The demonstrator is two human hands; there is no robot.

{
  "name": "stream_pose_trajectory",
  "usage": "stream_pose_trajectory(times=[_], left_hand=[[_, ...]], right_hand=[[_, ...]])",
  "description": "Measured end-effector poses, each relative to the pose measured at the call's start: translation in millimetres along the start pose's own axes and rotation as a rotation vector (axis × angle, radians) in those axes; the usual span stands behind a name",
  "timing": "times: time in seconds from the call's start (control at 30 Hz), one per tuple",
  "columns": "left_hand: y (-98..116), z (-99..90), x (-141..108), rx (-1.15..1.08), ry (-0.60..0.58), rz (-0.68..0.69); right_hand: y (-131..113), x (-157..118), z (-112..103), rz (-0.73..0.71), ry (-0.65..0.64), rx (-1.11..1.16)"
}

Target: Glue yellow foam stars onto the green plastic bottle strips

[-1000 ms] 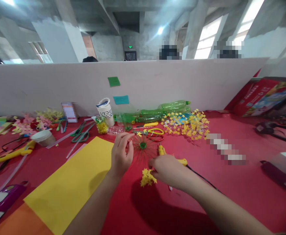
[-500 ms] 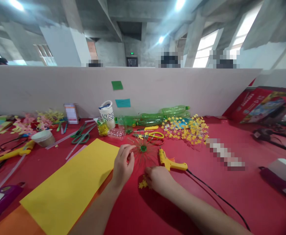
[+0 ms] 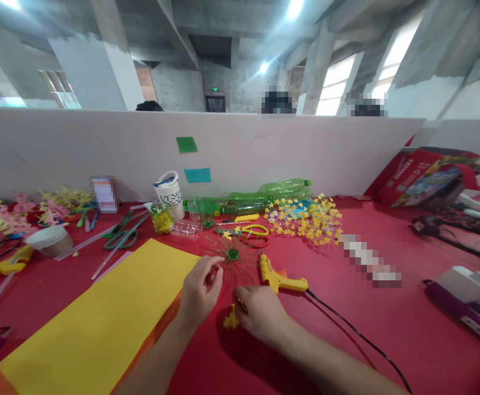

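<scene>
My left hand (image 3: 202,288) is beside the left edge of a green fringed plastic piece (image 3: 233,254) with thin strips spreading outward; its fingers are curled, and what they pinch, if anything, is too small to tell. A yellow star sits among the upper strips. Just below the piece, my right hand (image 3: 260,308) has its fingers curled down at a small pile of yellow stars (image 3: 230,319); its fingertips are partly hidden. To the right lies a yellow glue gun (image 3: 283,281) with a black cord.
Yellow paper (image 3: 103,318) lies at left. Behind are scissors (image 3: 122,238), a white cup (image 3: 170,197), green bottles (image 3: 248,203) and a cluster of yellow stars (image 3: 322,219). A purple power strip (image 3: 457,312) is at right, below a red bag (image 3: 421,175).
The view has shifted, so most things appear farther left. My right hand stays by the star pile, and my left hand remains curled beside the fringed piece.
</scene>
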State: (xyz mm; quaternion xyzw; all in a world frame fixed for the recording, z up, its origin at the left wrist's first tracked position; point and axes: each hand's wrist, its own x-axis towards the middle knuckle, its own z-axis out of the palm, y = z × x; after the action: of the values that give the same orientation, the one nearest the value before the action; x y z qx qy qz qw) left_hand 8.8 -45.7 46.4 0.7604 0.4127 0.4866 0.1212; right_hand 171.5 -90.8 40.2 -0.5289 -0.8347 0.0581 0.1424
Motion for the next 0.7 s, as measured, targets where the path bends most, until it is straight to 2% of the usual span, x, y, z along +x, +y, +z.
stream_pose_trajectory(times=[0.13,0.23,0.4,0.5,0.57,0.7], left_hand=[[14.4,-2.4,-3.0,-0.024,-0.127,0.001],[27.5,1.5,-3.9,-0.128,-0.279,-0.106],[37.4,9.6,-6.9,-0.421,-0.315,-0.344],[36.6,10.8,-8.4,-0.487,-0.315,-0.49],[36.5,10.9,-8.7,-0.514,-0.313,-0.506],[37.8,11.7,-7.9,-0.599,-0.292,-0.51]], right_hand=[[1.1,-2.8,-13.5,-0.027,0.254,0.135],[2.0,-5.1,-18.7,-0.069,0.379,0.196],[3.2,-6.8,-19.8,-0.133,0.402,0.177],[6.9,-6.5,-21.5,-0.127,0.433,0.141],[8.9,-6.5,-21.9,-0.118,0.437,0.111],[6.7,-7.0,-20.8,-0.14,0.364,0.092]])
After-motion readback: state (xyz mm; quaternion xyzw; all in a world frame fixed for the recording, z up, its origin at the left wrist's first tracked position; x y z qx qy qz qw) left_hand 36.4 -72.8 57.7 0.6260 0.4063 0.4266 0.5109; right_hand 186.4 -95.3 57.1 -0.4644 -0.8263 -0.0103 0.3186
